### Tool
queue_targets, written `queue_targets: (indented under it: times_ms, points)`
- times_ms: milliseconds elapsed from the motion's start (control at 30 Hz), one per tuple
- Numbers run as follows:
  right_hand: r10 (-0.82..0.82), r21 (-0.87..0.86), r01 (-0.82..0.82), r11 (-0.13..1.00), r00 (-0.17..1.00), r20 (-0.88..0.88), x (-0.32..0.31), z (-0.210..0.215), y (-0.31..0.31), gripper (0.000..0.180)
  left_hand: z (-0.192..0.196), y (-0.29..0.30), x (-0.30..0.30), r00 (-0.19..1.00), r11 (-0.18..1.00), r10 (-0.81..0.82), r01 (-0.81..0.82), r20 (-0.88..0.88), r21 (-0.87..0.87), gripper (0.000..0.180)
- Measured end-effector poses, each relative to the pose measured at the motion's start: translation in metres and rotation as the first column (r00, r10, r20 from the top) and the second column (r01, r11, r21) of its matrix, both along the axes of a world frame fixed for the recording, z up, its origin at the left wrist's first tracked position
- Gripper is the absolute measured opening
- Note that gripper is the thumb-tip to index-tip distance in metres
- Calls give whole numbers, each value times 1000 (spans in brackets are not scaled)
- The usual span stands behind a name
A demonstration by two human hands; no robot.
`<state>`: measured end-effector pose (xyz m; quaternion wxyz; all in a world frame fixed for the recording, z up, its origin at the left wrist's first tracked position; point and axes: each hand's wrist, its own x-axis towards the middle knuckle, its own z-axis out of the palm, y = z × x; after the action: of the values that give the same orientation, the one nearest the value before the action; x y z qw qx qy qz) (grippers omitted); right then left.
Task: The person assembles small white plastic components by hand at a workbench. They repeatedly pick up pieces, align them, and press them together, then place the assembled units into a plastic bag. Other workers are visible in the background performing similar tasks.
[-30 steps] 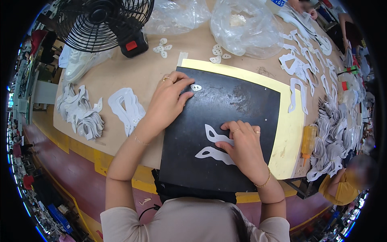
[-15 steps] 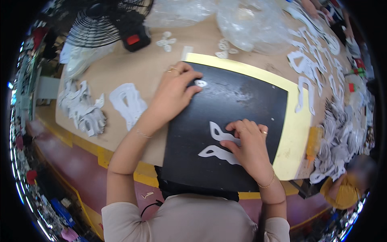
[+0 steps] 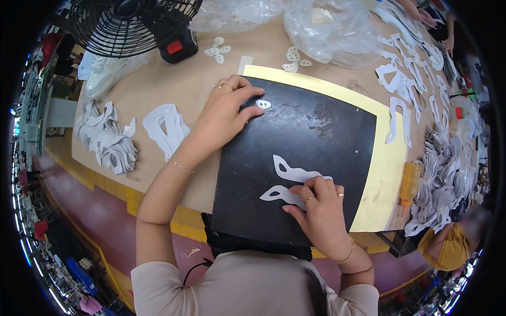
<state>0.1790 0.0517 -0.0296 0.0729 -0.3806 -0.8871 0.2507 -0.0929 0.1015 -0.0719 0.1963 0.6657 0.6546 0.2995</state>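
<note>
A black mat (image 3: 295, 142) lies before me. Near its top left corner is a small white eye-shaped piece with two holes (image 3: 263, 104). My left hand (image 3: 224, 108) rests at that corner, thumb and forefinger parted beside the small piece. Two long white cut-out pieces with wavy edges and a hole at the pointed end lie lower on the mat, an upper one (image 3: 295, 171) and a lower one (image 3: 276, 194). My right hand (image 3: 324, 210) spans the lower piece, forefinger along its upper edge and thumb at its lower edge, covering its right end.
Yellow sheet (image 3: 387, 168) under the mat. White cut pieces are heaped at left (image 3: 113, 142) and stacked beside (image 3: 166, 126); more heap at right (image 3: 435, 179). A yellow bottle (image 3: 410, 184), black fan (image 3: 132, 26), plastic bags (image 3: 332, 31) and small white pieces (image 3: 291, 55) surround it.
My right hand has moved down from the upper long piece to the lower one. The left hand stays beside the small piece, which now shows more fully.
</note>
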Motion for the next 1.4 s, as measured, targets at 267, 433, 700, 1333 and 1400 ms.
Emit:
queue_targets:
  times_ms: [267,433,700,1333,1400]
  points:
    - [-54,34,55,998,997,-55,-2,-11,-12,30,-5,-1,-1,999,998,-19,18,-29,-56,19]
    - [-70,12,71,997,995,-68,-1,-17,-13,28,1,-45,11,999,998,-28,26,-38,-53,18]
    - [-57,25,59,998,996,-68,-1,-18,-15,29,16,-106,33,994,994,-70,63,-79,-93,15]
    - [-99,-33,96,995,990,-99,2,-21,-17,31,3,-96,20,972,973,-228,225,-58,-55,16]
    - [-91,-52,86,995,991,-99,3,-20,-17,27,-2,-108,30,988,989,-148,147,-44,-16,17]
